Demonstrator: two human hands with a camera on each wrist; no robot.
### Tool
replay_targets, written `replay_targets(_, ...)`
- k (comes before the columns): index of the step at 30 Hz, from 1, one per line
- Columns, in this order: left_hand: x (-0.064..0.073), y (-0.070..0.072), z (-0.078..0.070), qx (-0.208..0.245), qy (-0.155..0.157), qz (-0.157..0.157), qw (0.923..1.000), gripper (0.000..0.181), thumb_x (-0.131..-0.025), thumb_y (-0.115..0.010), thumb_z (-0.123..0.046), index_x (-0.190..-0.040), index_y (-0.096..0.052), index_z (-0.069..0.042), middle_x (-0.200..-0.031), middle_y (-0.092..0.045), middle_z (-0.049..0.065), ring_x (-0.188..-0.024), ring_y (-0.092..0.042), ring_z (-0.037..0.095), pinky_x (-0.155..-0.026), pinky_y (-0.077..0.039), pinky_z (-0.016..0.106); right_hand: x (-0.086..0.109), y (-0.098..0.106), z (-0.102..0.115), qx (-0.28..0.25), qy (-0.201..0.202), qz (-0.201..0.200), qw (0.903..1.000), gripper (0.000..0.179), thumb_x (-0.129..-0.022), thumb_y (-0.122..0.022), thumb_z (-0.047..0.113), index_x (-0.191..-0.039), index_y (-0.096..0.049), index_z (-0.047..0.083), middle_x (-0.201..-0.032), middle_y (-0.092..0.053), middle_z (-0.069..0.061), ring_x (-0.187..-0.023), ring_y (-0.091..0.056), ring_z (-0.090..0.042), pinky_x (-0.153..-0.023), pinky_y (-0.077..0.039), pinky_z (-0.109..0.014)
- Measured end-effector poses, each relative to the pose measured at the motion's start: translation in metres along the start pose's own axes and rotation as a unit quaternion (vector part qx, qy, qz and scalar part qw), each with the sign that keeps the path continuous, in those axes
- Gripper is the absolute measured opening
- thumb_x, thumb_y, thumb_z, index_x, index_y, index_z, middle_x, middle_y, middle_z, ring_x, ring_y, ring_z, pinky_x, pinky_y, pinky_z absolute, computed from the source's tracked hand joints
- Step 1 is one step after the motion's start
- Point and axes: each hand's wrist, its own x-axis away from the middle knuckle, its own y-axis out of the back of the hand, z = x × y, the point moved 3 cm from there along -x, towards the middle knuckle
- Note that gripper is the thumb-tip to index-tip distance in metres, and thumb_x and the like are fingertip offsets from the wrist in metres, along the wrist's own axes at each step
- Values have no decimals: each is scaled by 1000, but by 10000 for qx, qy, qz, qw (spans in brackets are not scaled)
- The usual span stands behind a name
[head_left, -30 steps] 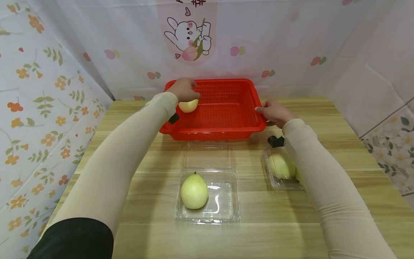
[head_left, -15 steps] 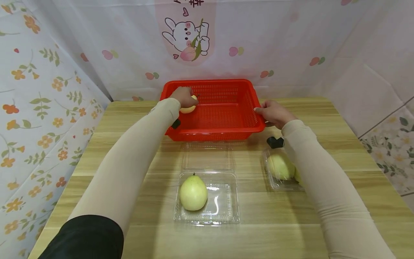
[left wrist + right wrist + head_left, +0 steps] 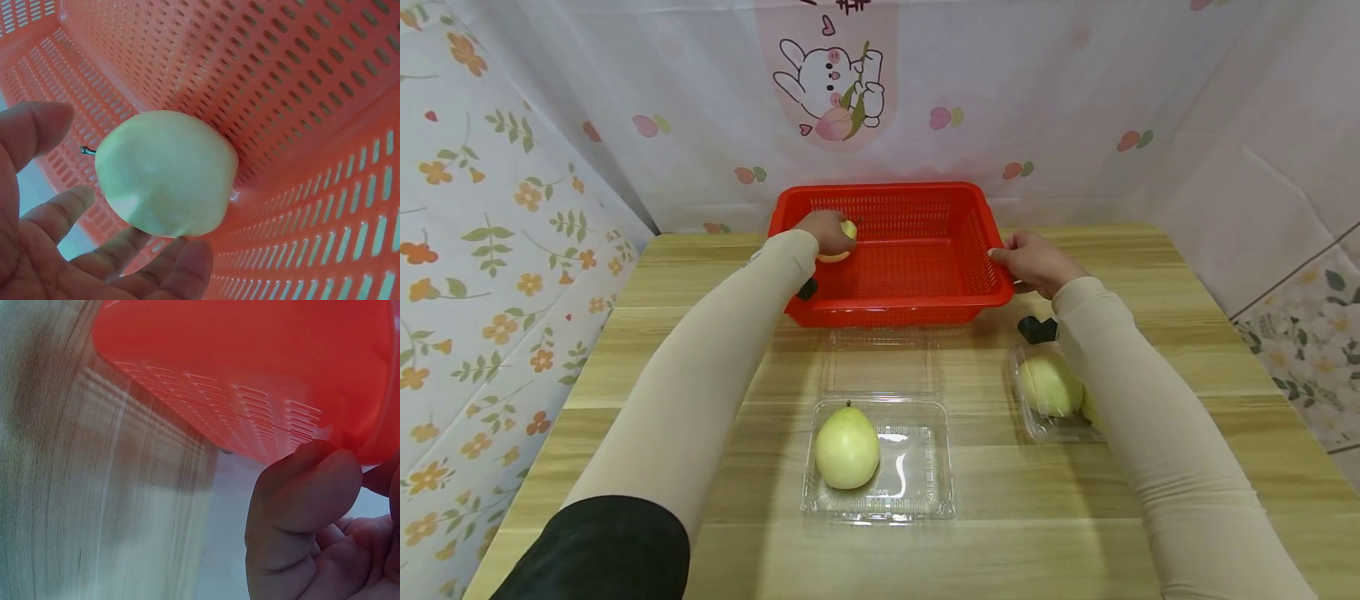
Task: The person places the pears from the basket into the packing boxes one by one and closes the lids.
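My left hand (image 3: 829,233) reaches into the left end of a red plastic basket (image 3: 910,302), at a pale yellow-green pear (image 3: 849,229) that it partly covers. In the left wrist view the pear (image 3: 165,172) lies against the slotted basket wall. Fingers (image 3: 112,253) of the left hand are spread, some tips at the pear's lower side, while the thumb stands apart from it. On the basket's right end, my right hand (image 3: 1036,262) grips the rim, thumb on top and curled fingers (image 3: 300,500) outside, under it.
A clear hinged box (image 3: 925,467) lies opened in front of the basket, with one pear (image 3: 847,448) in its left half. To the right, another clear box (image 3: 1037,429) holds pears (image 3: 1051,385), partly hidden by the right sleeve. A patterned cloth (image 3: 700,100) hangs behind the table.
My left hand has lowered from above the pear into the basket, down beside the pear. The right hand keeps its grip on the rim.
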Motion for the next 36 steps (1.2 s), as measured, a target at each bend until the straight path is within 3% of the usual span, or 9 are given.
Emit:
replay_targets(7, 5, 3, -4, 111, -41, -47, 9999, 62, -95, -64, -24, -151, -42, -15, -153, -41, 8, -135, -34, 28, -110, -38, 44, 0, 1, 1, -29, 21, -7, 10000, 26, -105, -49, 24, -112, -41, 0, -115, -55, -22, -80, -67, -21, -73, -59, -37)
replay_targets(12, 8, 2, -5, -376, -213, -12, 9991, 56, -95, -61, -23, -147, -47, -9, -150, -44, 11, -141, -24, 30, -109, -38, 40, -1, 0, 0, -59, 33, -1, 10000, 25, -105, -48, 23, -112, -42, 0, -113, -56, -22, -79, -68, -20, -72, -59, -37)
replay_targets(15, 9, 0, -6, -574, -302, -79, 9979, 53, -95, -60, -21, -144, -50, -7, -146, -47, 13, -139, -26, 31, -105, -42, 39, -3, 0, -1, -86, 32, -7, 10000, 23, -105, -47, 22, -111, -41, 0, -112, -56, -22, -78, -67, -19, -70, -59, -35)
replay_targets(21, 2, -5, -5, -461, -369, -140, 9982, 46, -91, -68, -18, -135, -57, -8, -135, -55, 10, -117, -47, 27, -97, -47, 38, -3, 0, -2, -106, 7, -19, 9999, 23, -105, -47, 22, -110, -40, 1, -113, -55, -22, -78, -67, -20, -70, -59, -35)
replay_targets(26, -5, -9, -6, -756, -485, -89, 9959, 36, -88, -71, -17, -119, -56, -9, -119, -58, 9, -104, -48, 27, -88, -47, 38, -3, 0, -2, -134, -1, -2, 9999, 23, -105, -48, 22, -111, -40, 1, -112, -54, -21, -79, -67, -20, -70, -59, -35)
replay_targets(30, -5, -10, -7, -1063, -603, -6, 9925, 48, -87, -72, -20, -130, -55, -9, -129, -55, 11, -110, -46, 29, -91, -45, 40, -4, 0, -2, -146, 13, -14, 9999, 23, -105, -48, 22, -110, -40, 1, -110, -55, -20, -78, -67, -20, -69, -58, -34)
replay_targets(33, -4, -11, -6, -1026, -574, 144, 9930, 60, -86, -74, -23, -141, -52, -11, -139, -46, 13, -117, -42, 30, -94, -45, 41, -4, 0, -3, -131, 14, -25, 9999, 22, -105, -47, 22, -109, -40, 1, -109, -56, -20, -77, -67, -20, -68, -58, -34)
replay_targets(36, -4, -12, -4, -881, -472, 289, 9946, 63, -85, -76, -24, -142, -51, -12, -138, -42, 13, -118, -39, 29, -93, -46, 41, -4, 0, -3, -128, 30, -24, 9999, 22, -105, -47, 22, -108, -40, 1, -108, -56, -20, -77, -67, -19, -68, -58, -34)
